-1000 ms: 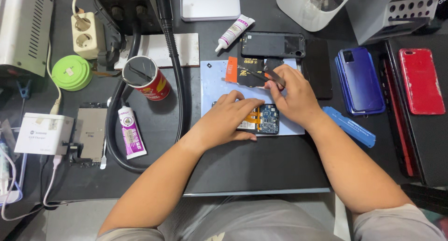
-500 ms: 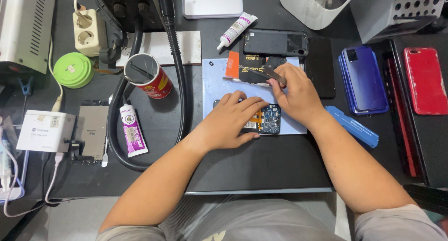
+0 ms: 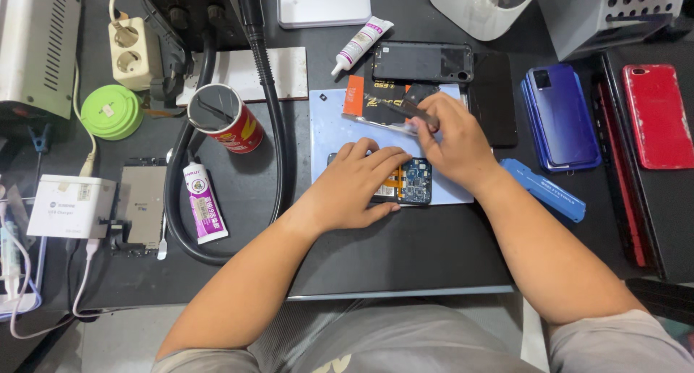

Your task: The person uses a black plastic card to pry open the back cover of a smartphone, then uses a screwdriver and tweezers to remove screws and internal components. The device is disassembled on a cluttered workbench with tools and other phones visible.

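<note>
My left hand (image 3: 359, 187) is pressing flat on the opened phone (image 3: 405, 181) while my right hand (image 3: 452, 143) is pinching tweezers (image 3: 406, 110) above it.

Left hand (image 3: 359, 186) lies flat, palm down, fingers spread; right hand (image 3: 452, 145) pinches, fingers curled.

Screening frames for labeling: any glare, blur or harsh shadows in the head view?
Head view: even overhead light, soft shadows only; sharp on the left hand, right hand and opened phone; mild sheen on the red phone and metal tray; slight wide-angle stretch at the edges.
</note>
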